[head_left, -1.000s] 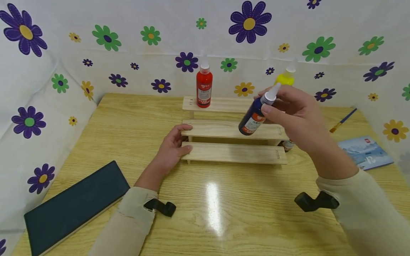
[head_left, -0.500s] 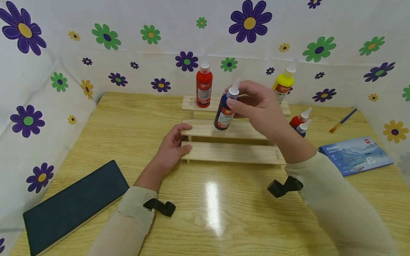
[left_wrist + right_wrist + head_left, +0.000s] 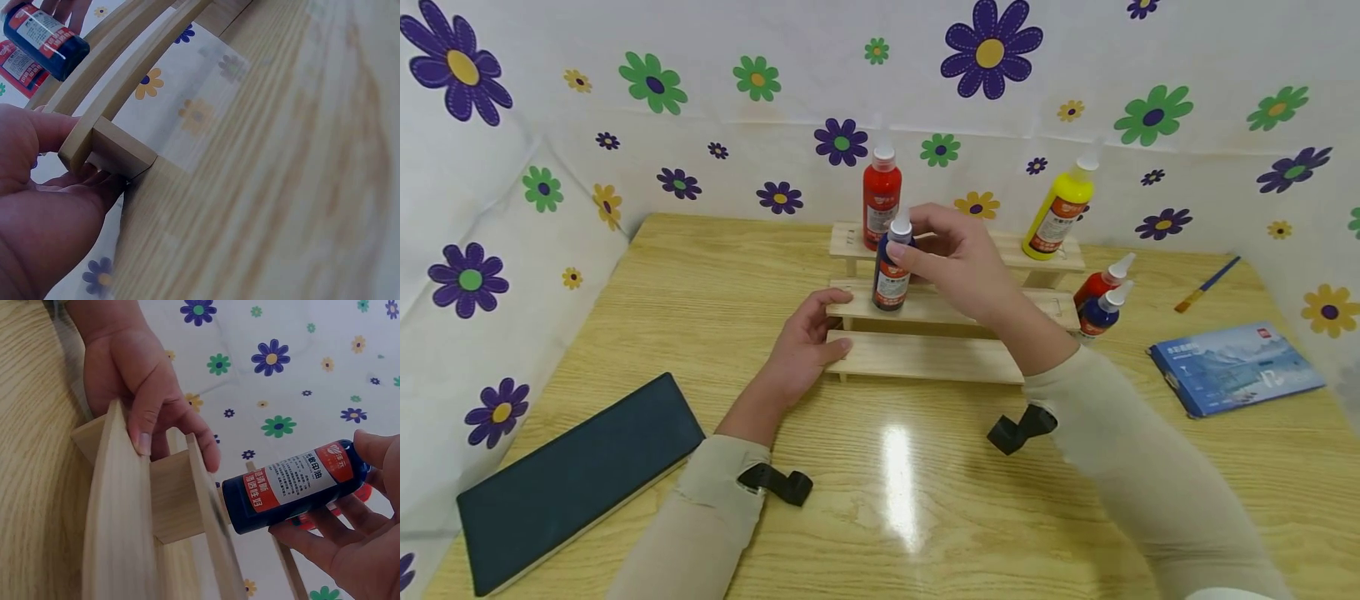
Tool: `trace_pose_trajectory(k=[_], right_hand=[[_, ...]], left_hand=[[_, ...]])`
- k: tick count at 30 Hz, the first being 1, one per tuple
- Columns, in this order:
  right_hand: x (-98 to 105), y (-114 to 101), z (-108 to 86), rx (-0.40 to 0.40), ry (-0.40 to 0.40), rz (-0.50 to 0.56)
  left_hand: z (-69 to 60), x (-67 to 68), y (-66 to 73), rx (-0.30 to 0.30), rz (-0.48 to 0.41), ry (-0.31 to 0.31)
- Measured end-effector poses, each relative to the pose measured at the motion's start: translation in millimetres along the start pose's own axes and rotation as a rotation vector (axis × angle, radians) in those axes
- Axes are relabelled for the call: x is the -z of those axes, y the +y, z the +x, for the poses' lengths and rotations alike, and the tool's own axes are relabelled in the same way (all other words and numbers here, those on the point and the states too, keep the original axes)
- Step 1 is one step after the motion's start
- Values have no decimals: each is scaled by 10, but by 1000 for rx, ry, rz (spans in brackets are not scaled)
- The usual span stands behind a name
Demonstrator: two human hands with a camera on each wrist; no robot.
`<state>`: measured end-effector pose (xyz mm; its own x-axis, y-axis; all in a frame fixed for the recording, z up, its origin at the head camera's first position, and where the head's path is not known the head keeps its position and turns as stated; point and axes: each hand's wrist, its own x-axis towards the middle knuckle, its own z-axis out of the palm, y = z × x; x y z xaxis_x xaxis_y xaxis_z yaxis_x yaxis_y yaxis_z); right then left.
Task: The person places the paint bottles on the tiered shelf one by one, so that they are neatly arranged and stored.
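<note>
A three-tier wooden rack [image 3: 925, 356] stands on the table, and my left hand [image 3: 793, 350] grips its left end, with the thumb on the lowest shelf. My right hand [image 3: 966, 260] holds a dark blue ink bottle [image 3: 891, 282] with a white nozzle, its fingers around the upper part. The bottle is nearly upright at the left end of the middle shelf; in the right wrist view its base [image 3: 232, 506] is beside a shelf edge, and I cannot tell whether it touches. On the top shelf, a red bottle [image 3: 880, 196] stands left and a yellow bottle [image 3: 1060, 217] right.
Another red bottle [image 3: 1093, 287] and blue bottle [image 3: 1099, 315] stand at the rack's right end. Farther right lie a paintbrush [image 3: 1207, 285] and a blue flat box [image 3: 1236, 367]. A dark flat board or book [image 3: 580, 483] lies at front left. Flower-printed cloth [image 3: 715, 108] hangs behind.
My right hand has carried the blue bottle leftward and slightly down, from above the rack's right half to the middle shelf's left end, turning it more upright. My left hand keeps its grip.
</note>
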<state>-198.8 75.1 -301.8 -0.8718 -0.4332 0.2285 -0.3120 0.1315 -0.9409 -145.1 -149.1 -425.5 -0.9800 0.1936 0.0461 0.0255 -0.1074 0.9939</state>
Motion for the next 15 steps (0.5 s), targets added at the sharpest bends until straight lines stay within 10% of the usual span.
trace_pose_trajectory(k=[15], right_hand=[[-134,44,35,11,27,-76]], left_hand=[[11,13,-8,-3,6,-6]])
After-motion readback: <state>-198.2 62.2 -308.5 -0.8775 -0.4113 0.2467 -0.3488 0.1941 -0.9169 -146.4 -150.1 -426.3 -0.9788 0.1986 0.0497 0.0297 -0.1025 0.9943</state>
